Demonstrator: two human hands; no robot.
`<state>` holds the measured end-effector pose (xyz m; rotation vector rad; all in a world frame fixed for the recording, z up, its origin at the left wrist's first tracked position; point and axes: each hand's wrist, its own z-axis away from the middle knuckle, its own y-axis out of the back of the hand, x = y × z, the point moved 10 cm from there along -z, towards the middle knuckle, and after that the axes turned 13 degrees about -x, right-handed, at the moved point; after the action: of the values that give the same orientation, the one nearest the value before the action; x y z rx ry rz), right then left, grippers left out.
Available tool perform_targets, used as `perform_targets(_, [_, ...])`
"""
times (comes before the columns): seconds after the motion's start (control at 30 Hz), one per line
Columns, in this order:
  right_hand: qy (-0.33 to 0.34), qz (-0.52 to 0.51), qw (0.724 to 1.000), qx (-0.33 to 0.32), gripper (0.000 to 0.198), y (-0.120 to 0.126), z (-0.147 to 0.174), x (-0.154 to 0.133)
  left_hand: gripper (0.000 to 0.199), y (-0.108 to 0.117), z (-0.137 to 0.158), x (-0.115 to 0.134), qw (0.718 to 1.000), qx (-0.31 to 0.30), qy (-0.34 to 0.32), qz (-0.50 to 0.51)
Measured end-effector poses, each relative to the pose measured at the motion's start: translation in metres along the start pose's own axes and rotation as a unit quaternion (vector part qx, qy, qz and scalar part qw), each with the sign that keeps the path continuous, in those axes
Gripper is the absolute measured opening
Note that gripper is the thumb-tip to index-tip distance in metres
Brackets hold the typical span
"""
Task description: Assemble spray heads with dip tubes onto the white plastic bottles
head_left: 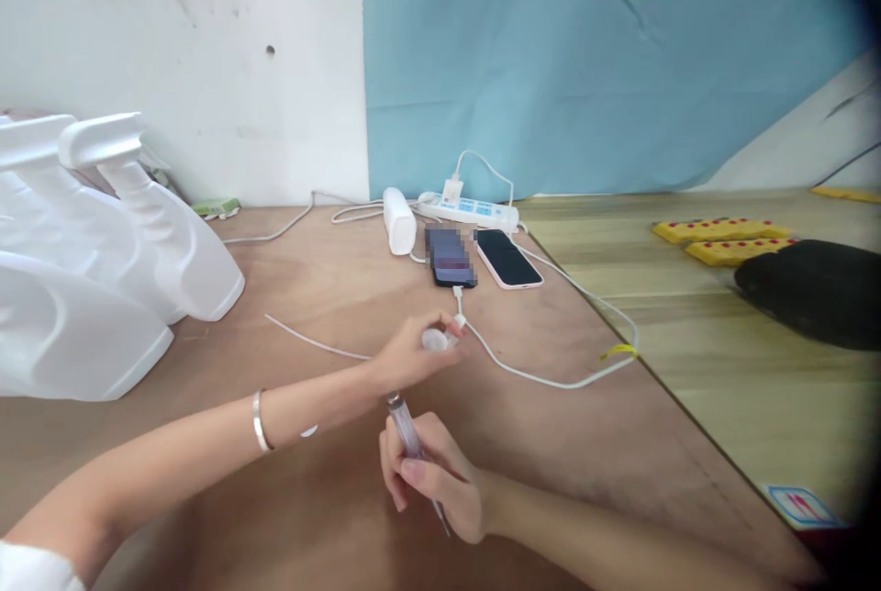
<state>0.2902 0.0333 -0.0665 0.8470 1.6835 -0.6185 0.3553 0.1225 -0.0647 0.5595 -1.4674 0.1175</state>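
From here I see my right hand (447, 479) gripping a screwdriver (406, 428) below the left wrist, shaft slanting down-right, away from the white part (434, 340) pinched in my left hand's (407, 354) fingers.

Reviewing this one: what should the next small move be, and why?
I would probably turn the slim tool in the right hand so its thin end faces the small white part held in the left hand: that end points back toward the wearer, while the handle's butt sits nearer the left hand.
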Motion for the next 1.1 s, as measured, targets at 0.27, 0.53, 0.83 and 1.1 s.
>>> perform_targets(0.27, [-0.011,-0.059,0.998,0.032,0.030,0.007,-0.001,0.006,0.034,-0.016,-0.001,0.019,0.996,0.002,-0.046,-0.081])
perform_targets(0.53, [-0.177,-0.004,0.981,0.077,0.022,0.016,-0.001,0.025,0.056,0.054,0.070,-0.013,0.913,-0.080,0.011,-0.399])
perform_targets(0.83, [-0.135,0.588,0.796,0.038,0.042,0.006,-0.013,0.000,0.053,0.109,0.123,-0.055,0.848,0.043,0.164,-0.502])
perform_targets(1.1, [-0.098,0.781,0.617,0.017,0.021,-0.014,-0.045,-0.012,0.052,0.114,0.128,-0.054,0.849,0.104,0.143,-0.499])
